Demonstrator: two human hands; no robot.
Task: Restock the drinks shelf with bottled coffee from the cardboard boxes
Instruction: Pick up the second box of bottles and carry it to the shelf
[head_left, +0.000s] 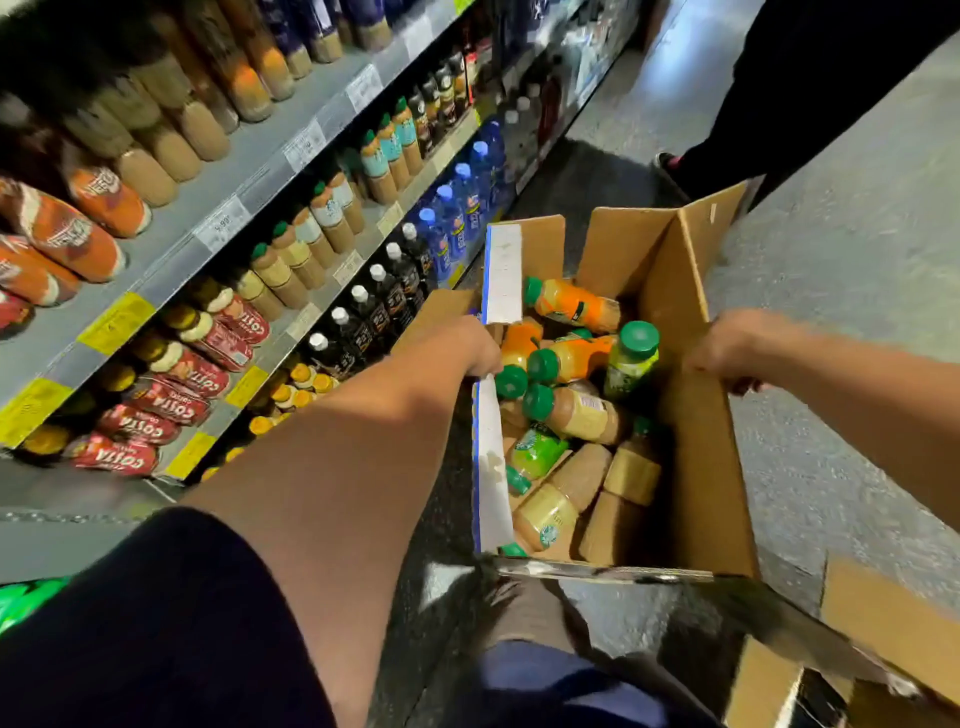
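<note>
Supermarket aisle, grey speckled floor (831, 260), and pretty much dead centre is an open cardboard box (696, 467) with its flaps standing up. Left grip (467, 345) is clamped over the top edge of the box's left wall, right where the white-and-blue flap (503, 273) starts. Right grip (727, 353) is curled round the top edge of the right wall, fingertips poking out on the outer side. So both are holding cardboard and neither is touching a drink.

The bottles (576, 410) sit inside the box, between the two grips and lower down. It's a loose jumble of green-capped ones in tan, orange and lime, mostly lying on their sides. One lime bottle (631, 358) stands upright near the right wall, closest to the right grip.

Left of the box runs the drinks shelf (218, 197), with tan green-capped bottles, dark white-capped ones and red Costa bottles (171, 400). Past the box's far end there's someone's dark trouser leg (753, 130). Another bit of cardboard (883, 623) lies just off the near right corner.
</note>
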